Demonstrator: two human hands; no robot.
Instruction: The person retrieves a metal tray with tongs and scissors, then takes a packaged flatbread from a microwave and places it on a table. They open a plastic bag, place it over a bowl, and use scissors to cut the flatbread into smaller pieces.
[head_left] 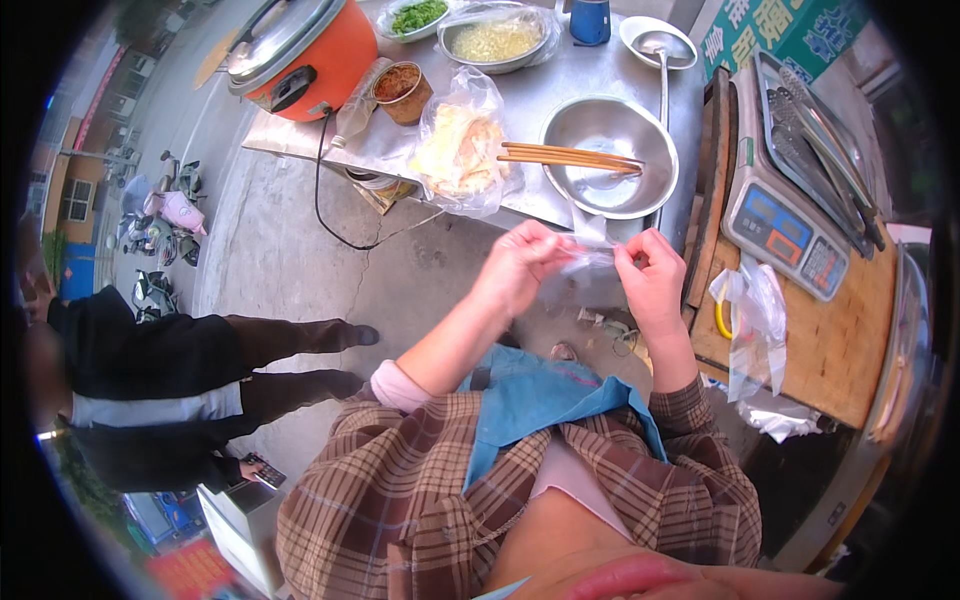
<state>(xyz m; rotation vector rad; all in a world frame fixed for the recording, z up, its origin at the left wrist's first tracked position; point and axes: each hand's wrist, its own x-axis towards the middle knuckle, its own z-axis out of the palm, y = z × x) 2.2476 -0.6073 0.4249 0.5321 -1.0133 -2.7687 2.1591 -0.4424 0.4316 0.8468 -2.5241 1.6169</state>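
Both hands, left hand (520, 268) and right hand (652, 282), pinch a thin clear bag (588, 250) at its rim. It looks light, soft and slippery, so the edge seems the best hold.

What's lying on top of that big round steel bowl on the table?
A pair of long wooden chopsticks rests across the rim of the large round steel bowl. The bowl's inside looks bare and shiny; the tabletop beneath it is hidden by the bowl itself.
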